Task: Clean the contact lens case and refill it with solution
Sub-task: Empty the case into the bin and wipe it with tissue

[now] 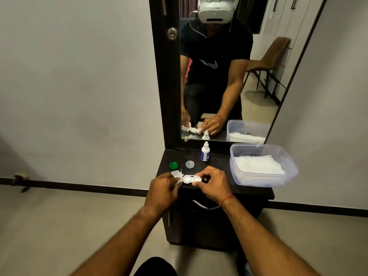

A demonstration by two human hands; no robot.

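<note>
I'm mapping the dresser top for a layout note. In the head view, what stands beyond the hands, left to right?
Round green plastic cap → round clear plastic cap → small white dropper bottle → clear rectangular plastic tub holding white tissue.

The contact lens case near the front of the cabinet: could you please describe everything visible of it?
The contact lens case is white, glossy plastic with two round wells side by side, both uncapped. It is held level at the front edge of the dark cabinet top. The right hand pinches its right end; the left hand holds a white tissue against its left end.
</note>
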